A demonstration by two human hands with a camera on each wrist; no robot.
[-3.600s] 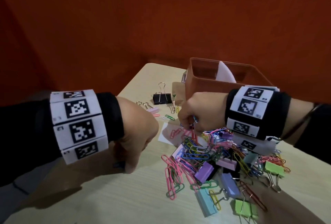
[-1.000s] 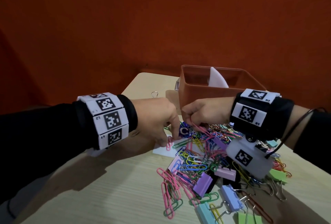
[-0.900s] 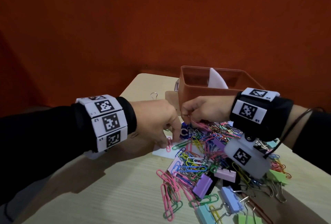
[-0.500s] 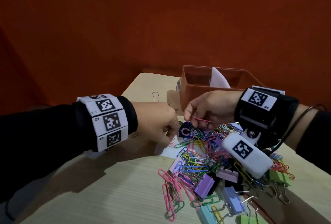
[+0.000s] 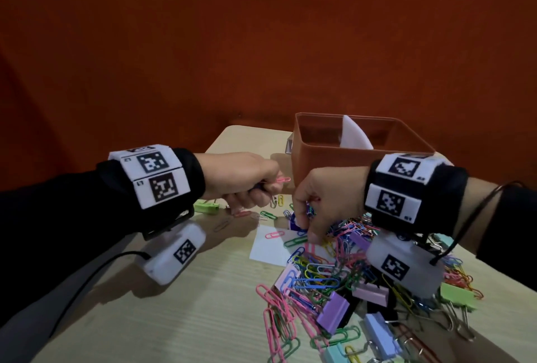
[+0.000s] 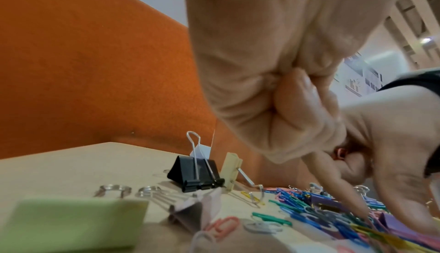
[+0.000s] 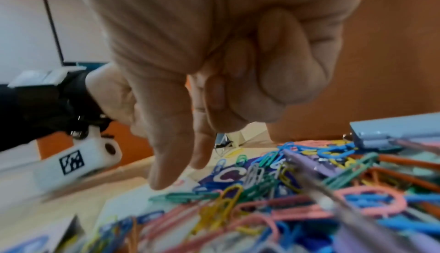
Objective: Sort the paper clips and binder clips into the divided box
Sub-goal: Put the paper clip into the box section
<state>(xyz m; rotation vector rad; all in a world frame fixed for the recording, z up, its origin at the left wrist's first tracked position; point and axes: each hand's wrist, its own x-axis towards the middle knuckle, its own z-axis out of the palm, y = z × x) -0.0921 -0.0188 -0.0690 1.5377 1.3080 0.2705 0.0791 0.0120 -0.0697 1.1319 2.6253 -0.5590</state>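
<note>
Divided box (image 5: 325, 156) behind clip pile (image 5: 343, 281) on table (image 5: 174, 319), black binder clip (image 6: 195, 172) to its left

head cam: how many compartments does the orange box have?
2. Left compartment and right compartment of the orange box, split by the white divider. Floors are hidden; lower partitions may exist.

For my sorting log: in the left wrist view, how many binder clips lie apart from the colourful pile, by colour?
black binder clip: 1
cream binder clip: 1
green binder clip: 1
pale pink binder clip: 1
Total: 4
</note>
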